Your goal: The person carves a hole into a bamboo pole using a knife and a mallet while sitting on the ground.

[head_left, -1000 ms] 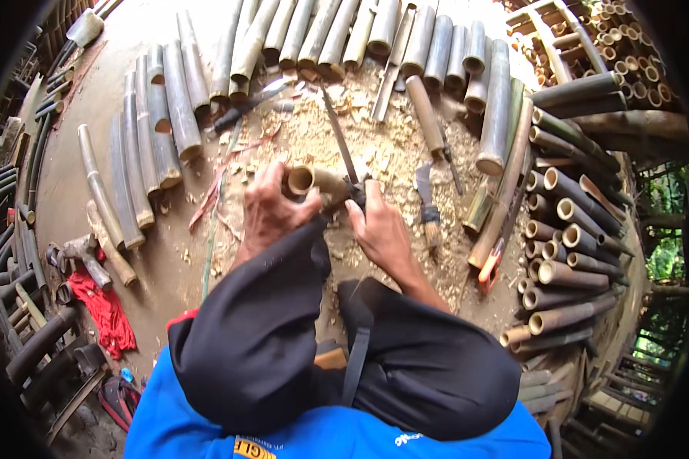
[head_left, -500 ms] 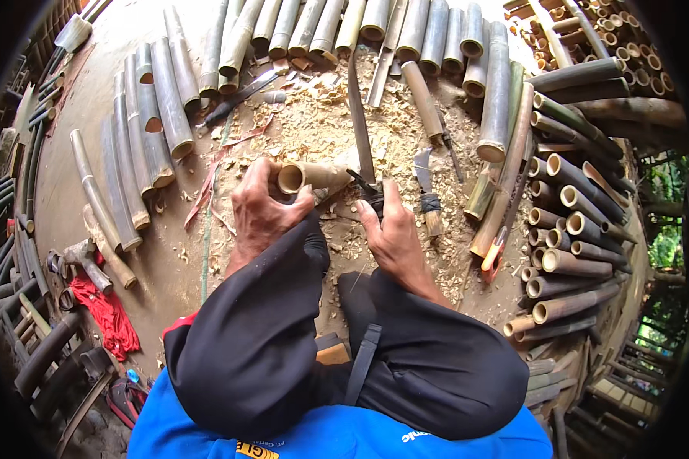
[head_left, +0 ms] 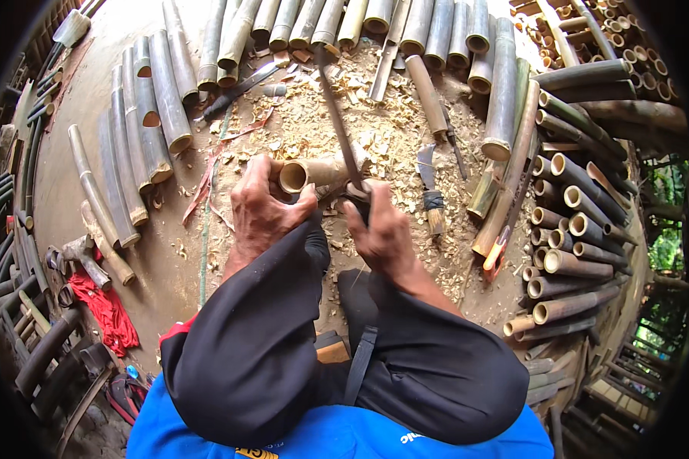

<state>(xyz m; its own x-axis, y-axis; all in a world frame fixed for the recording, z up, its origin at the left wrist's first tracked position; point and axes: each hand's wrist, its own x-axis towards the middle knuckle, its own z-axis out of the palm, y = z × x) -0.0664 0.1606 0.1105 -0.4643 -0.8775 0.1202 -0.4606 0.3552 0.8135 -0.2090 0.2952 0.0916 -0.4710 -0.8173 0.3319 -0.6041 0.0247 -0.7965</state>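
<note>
My left hand [head_left: 262, 205] is closed around a short pale bamboo tube [head_left: 320, 173], its open end turned toward me and to the left. In my right hand [head_left: 383, 236] is the handle of a long, narrow dark blade, seemingly a machete [head_left: 335, 111]. The blade points away from me, leaning left, and passes across the tube's right part; whether its edge touches the bamboo I cannot tell. Pale wood shavings [head_left: 390, 130] lie thickly around the tube. To the right of my right hand lies a short knife [head_left: 429, 183] with a dark-wrapped wooden handle.
Many cut bamboo lengths [head_left: 436, 38] lie in an arc along the far side. More bamboo is stacked at the right [head_left: 574, 264]. On the left are long bamboo pieces [head_left: 168, 92], a hammer-like tool [head_left: 88, 260] and red cloth [head_left: 107, 321]. A dark-handled blade [head_left: 237, 92] lies beyond.
My right hand has shifted slightly left and turned, and the blade's tip has swung left. The blade now crosses the tube's right part. My left hand keeps its hold.
</note>
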